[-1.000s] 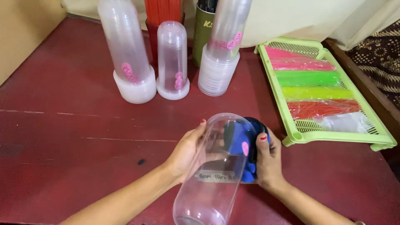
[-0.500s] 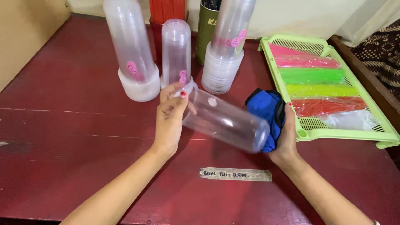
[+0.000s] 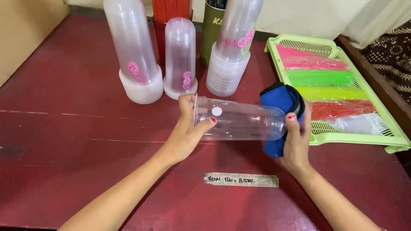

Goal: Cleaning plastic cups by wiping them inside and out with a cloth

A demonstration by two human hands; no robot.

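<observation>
A tall clear plastic cup (image 3: 239, 121) lies sideways in the air over the red table (image 3: 64, 141), its open mouth toward the left. My left hand (image 3: 186, 132) grips its rim, thumb over the edge beside a small white round sticker (image 3: 217, 111). At the closed end my right hand (image 3: 295, 139) presses a folded blue cloth (image 3: 280, 102) against the cup's base. The nails on both hands are painted red.
Behind stand inverted stacks of clear cups with pink stickers (image 3: 135, 55), (image 3: 180, 57), (image 3: 233, 47), a red container and an olive tube (image 3: 212, 30). A green perforated tray (image 3: 387, 139) with coloured straw bundles sits at right. A taped paper strip (image 3: 240, 180) lies near me.
The cup has swung from pointing toward me to lying level, mouth to the left. My left hand shifted to its rim; the blue cloth stayed at the base in my right hand.
</observation>
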